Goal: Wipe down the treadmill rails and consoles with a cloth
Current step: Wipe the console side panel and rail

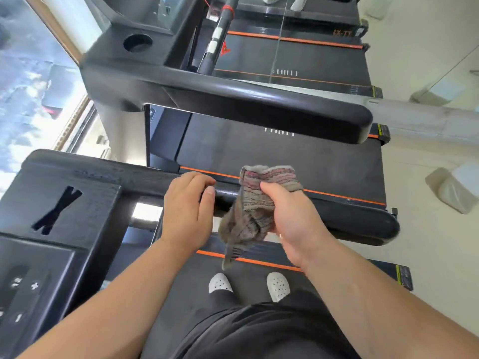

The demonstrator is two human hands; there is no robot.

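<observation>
I stand on a treadmill belt, looking down at its black side rail (337, 216), which runs from the console (51, 229) at the left toward the right. My left hand (185, 206) grips the rail, fingers over its top and thumb on the near side. Just to its right, my right hand (290, 218) holds a crumpled grey-and-pink striped cloth (248, 216) against the rail. One end of the cloth hangs down below the rail. Control buttons sit on the console at the lower left.
A second treadmill's rail (259, 107) and console with a round cup holder (137, 42) lie beyond. Further treadmills with orange-edged belts follow, and a person's white shoes (285, 0) stand on the far one. A window runs along the left; pale floor lies at right.
</observation>
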